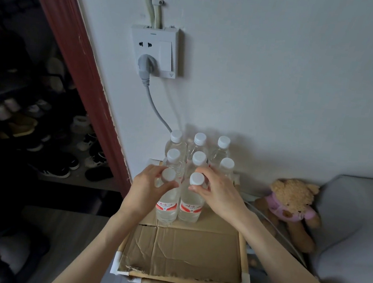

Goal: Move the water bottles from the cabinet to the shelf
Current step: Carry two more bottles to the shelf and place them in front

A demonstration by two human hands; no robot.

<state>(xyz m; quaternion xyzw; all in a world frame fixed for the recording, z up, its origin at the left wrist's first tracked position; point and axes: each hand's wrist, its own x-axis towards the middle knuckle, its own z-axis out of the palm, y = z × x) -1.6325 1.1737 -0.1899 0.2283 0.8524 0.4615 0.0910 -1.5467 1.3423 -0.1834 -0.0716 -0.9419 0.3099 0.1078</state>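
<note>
At the far left, a dark shoe rack [21, 124] holds rows of shoes in shadow behind a reddish-brown door frame [74, 60]. Right of the frame, a white wall socket [154, 51] carries a grey plug whose cable [154, 108] drops behind the bottles.

Eight clear water bottles with white caps stand upright on a flattened cardboard sheet [183, 251], packed in rows against the white wall [279, 82]. The left hand [147, 186] has its fingers curled round the neck of the front left bottle [167, 199], thumb across the shoulder just below the cap. Beside it, touching or nearly so, stands the front right bottle [192, 199], whose neck the right hand [218, 194] grips with fingers closed round it under the cap. Both bottles bear red and white labels and rest on the cardboard. The six rear bottles [198, 157] crowd close behind the two held ones.

To the right, a tan teddy bear [289, 205] in a pink top sits beside the cardboard, leaning against a grey cushion [356, 228].
</note>
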